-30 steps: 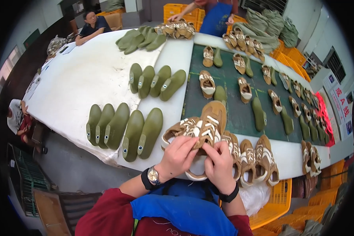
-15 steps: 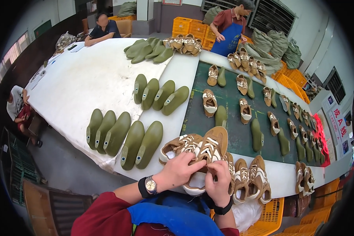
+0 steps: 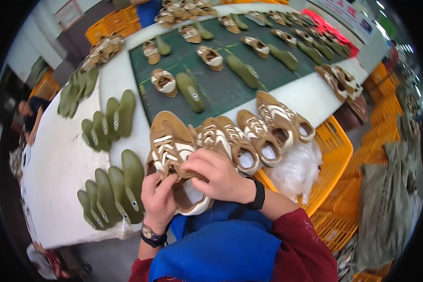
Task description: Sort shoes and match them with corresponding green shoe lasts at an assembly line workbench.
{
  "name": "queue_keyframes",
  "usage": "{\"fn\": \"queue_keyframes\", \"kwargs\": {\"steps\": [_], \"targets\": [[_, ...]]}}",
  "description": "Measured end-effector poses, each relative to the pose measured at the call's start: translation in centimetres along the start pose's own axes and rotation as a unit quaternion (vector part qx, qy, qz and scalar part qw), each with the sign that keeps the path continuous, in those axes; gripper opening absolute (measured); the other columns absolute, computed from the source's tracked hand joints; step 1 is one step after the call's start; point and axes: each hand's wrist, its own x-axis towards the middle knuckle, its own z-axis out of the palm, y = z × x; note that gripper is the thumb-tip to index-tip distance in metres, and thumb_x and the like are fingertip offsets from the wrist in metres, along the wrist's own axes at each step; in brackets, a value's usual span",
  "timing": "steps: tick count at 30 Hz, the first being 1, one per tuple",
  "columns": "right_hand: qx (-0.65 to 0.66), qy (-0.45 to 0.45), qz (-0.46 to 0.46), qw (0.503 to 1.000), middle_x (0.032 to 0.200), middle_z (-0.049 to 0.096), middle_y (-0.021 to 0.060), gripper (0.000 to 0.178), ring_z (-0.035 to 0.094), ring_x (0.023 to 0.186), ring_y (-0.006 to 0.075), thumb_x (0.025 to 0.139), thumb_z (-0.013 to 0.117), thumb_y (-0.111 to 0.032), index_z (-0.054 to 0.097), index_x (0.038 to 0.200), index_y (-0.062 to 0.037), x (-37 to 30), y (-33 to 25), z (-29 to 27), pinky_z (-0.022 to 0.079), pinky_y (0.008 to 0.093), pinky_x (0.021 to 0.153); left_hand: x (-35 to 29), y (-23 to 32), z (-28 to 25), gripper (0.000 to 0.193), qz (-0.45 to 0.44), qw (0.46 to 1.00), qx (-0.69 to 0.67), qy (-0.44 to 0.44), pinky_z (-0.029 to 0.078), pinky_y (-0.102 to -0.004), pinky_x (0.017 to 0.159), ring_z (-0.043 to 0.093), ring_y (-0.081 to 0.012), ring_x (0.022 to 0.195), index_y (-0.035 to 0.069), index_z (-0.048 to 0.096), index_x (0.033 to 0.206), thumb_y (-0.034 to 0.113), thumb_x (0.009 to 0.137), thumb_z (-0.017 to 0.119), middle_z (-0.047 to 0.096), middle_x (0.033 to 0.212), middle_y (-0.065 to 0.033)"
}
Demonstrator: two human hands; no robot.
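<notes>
A brown shoe upper (image 3: 168, 128) with white laces and white stripes lies in front of me, toe pointing away and its opening toward my body. My left hand (image 3: 158, 201), with a wristwatch below it, pinches the left edge of that opening near the tongue. From the other side, my right hand (image 3: 220, 176) has its fingers bent over the right edge and pressed in near the laces. What lies under the fingertips is partly hidden. Right beside my right hand stand several more shoe uppers (image 3: 261, 134) of the same kind in a row.
Green shoe lasts (image 3: 128, 113) stand in groups on the white table at left. Beyond my hands, a dark green belt (image 3: 174, 105) carries uppers and lasts in pairs. At right are a yellow crate (image 3: 336, 157) with a clear plastic bag (image 3: 296, 171), and stacked crates (image 3: 380, 131).
My view has swung to the right, so the table and belt appear turned and more crates show at right. Both hands still grip the same shoe upper's opening.
</notes>
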Motion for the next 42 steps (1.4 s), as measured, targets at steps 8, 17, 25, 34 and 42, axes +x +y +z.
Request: {"fn": "queue_keyframes", "kwargs": {"steps": [8, 17, 25, 34, 42], "targets": [[-0.190, 0.168, 0.151, 0.955, 0.097, 0.059, 0.0062, 0.030, 0.058, 0.085, 0.0128, 0.080, 0.056, 0.006, 0.058, 0.110, -0.0005, -2.1, 3.5, -12.4, 0.049, 0.0249, 0.074, 0.7, -0.5, 1.0, 0.036, -0.043, 0.995, -0.065, -0.063, 0.048, -0.0361, 0.078, 0.059, -0.0326, 0.088, 0.002, 0.059, 0.111, 0.001, 0.076, 0.065, 0.060, 0.100, -0.0165], [-0.116, 0.082, 0.086, 0.986, 0.092, 0.056, 0.0104, 0.034, 0.051, 0.072, 0.0170, 0.067, 0.056, 0.011, 0.058, 0.100, 0.0015, -1.7, 0.6, -5.8, 0.043, 0.0262, 0.062, 0.2, 2.3, 1.2, 0.049, -0.031, 0.981, -0.175, -0.072, 0.044, -0.0402, 0.091, 0.056, -0.0333, 0.105, 0.000, 0.052, 0.120, 0.011, 0.076, 0.070, 0.057, 0.115, -0.0178], [-0.046, -0.022, 0.119, 0.992, 0.087, 0.053, 0.0073, 0.033, 0.049, 0.071, 0.0149, 0.070, 0.055, 0.012, 0.057, 0.101, 0.0003, -1.9, 1.5, -1.6, 0.041, 0.0250, 0.064, 2.9, 2.9, -6.0, 0.049, -0.016, 0.887, -0.457, -0.070, 0.040, -0.0379, 0.094, 0.053, -0.0279, 0.107, -0.003, 0.045, 0.129, 0.018, 0.087, 0.059, 0.057, 0.116, -0.0142], [-0.086, -0.065, 0.131, 0.986, 0.091, 0.050, 0.0020, 0.031, 0.045, 0.073, 0.0085, 0.074, 0.053, 0.010, 0.056, 0.103, -0.0010, -1.2, 1.4, -1.2, 0.038, 0.0202, 0.064, 5.3, 9.7, -6.5, 0.034, 0.257, 0.706, -0.659, -0.028, 0.027, -0.0493, 0.096, 0.043, -0.0390, 0.110, 0.000, 0.050, 0.111, 0.024, 0.088, 0.048, 0.043, 0.115, -0.0208], [-0.083, -0.055, 0.144, 0.985, 0.089, 0.053, 0.0070, 0.032, 0.047, 0.072, 0.0137, 0.070, 0.053, 0.012, 0.057, 0.100, 0.0009, -1.1, 1.2, -0.6, 0.040, 0.0240, 0.065, 5.3, 10.1, -4.1, 0.036, 0.255, 0.693, -0.674, 0.022, 0.031, -0.0507, 0.095, 0.045, -0.0387, 0.110, 0.003, 0.051, 0.115, 0.027, 0.088, 0.051, 0.045, 0.119, -0.0191]]}}
